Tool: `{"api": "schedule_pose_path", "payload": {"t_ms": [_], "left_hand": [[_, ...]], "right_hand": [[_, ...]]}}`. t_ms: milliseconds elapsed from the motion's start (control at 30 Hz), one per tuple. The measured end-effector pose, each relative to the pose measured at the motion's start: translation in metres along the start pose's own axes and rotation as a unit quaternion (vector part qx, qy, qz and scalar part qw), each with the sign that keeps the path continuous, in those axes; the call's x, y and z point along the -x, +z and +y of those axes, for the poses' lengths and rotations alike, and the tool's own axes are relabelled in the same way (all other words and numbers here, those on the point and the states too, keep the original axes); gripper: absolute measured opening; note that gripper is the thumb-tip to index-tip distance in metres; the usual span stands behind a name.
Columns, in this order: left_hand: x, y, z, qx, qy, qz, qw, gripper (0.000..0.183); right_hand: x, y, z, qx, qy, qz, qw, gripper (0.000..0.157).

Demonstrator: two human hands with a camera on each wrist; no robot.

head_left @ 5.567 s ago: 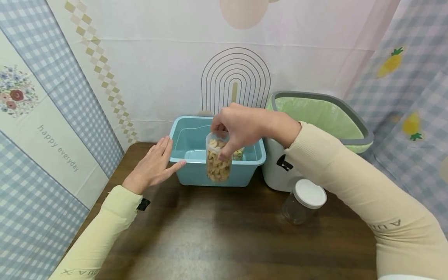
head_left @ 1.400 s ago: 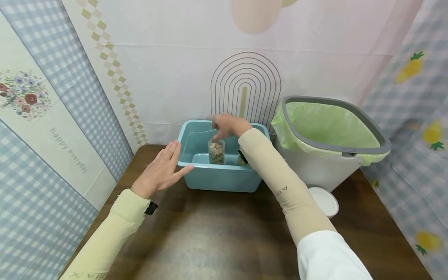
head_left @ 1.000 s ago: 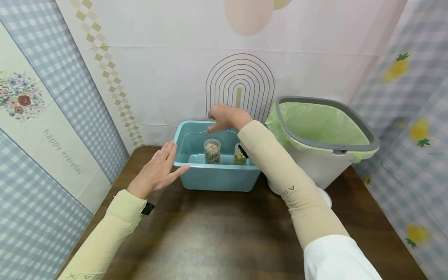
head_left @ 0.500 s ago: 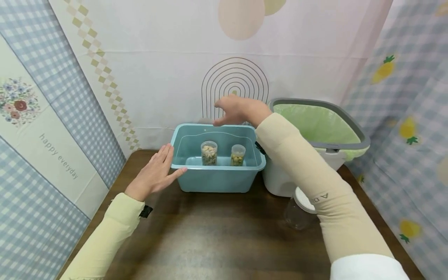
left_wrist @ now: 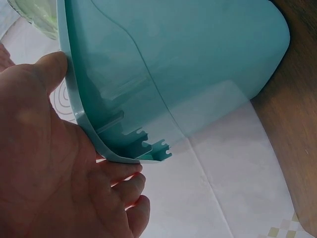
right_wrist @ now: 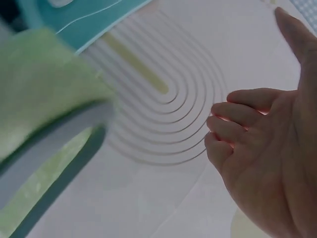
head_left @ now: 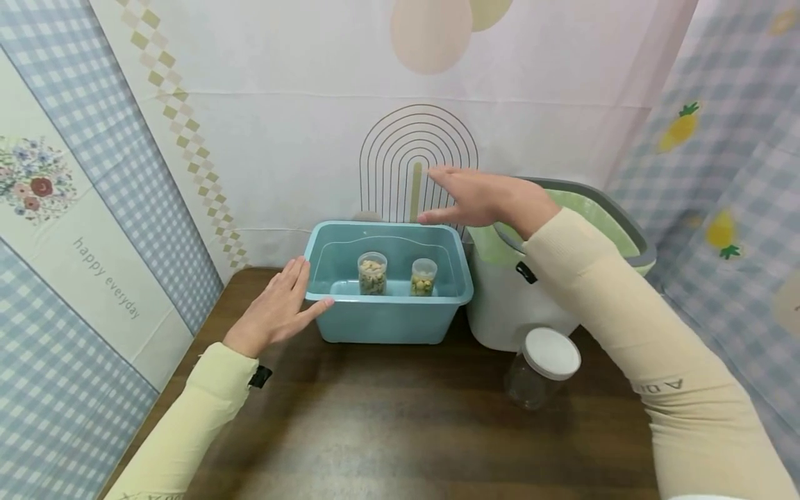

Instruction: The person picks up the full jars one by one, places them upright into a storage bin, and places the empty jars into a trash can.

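A light-blue plastic basin [head_left: 381, 321] stands on the dark wooden table. Inside it, a clear tub of cashews [head_left: 373, 275] stands to the left of a smaller clear tub with yellow-green contents [head_left: 423, 279]. My left hand [head_left: 275, 305] rests on the basin's left rim with straight fingers; the left wrist view shows the thumb and fingers along the rim [left_wrist: 74, 104]. My right hand [head_left: 484, 198] is in the air above the basin's right back corner, holding nothing, thumb apart from the fingers.
To the right of the basin stands a grey-and-white bin [head_left: 519, 305] with a green liner [head_left: 587, 215]. A clear jar with a white lid [head_left: 550, 354] is on the table in front of it. A printed cloth wall [head_left: 281, 139] rises behind the basin.
My right hand carried the cashew tub into the basin and let it go, then rose and moved right toward the bin. My left hand has stayed at the rim.
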State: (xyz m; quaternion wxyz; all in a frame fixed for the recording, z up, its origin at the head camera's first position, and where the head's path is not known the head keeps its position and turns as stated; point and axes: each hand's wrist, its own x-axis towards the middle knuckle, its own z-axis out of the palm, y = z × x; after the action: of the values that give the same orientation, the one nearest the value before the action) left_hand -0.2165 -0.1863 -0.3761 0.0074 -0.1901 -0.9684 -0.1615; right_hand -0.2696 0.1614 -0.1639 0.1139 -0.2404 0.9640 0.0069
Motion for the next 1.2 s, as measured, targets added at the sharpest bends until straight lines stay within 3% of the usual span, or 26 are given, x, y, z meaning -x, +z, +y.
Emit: {"api": "schedule_pose_path", "payload": {"t_ms": [400, 667, 1200], "left_hand": [[-0.004, 0.001, 0.0, 0.007, -0.002, -0.001, 1.0, 0.099], [-0.003, 0.001, 0.0, 0.006, -0.002, 0.0, 1.0, 0.098], [0.001, 0.001, -0.001, 0.009, -0.002, 0.003, 1.0, 0.098]], "right_hand": [[0.053, 0.027, 0.052, -0.008, 0.01, 0.055, 0.998, 0.106], [0.082, 0.044, 0.09, -0.028, 0.04, 0.082, 0.995, 0.103], [0.13, 0.066, 0.171, -0.078, 0.115, 0.08, 0.987, 0.101]]}}
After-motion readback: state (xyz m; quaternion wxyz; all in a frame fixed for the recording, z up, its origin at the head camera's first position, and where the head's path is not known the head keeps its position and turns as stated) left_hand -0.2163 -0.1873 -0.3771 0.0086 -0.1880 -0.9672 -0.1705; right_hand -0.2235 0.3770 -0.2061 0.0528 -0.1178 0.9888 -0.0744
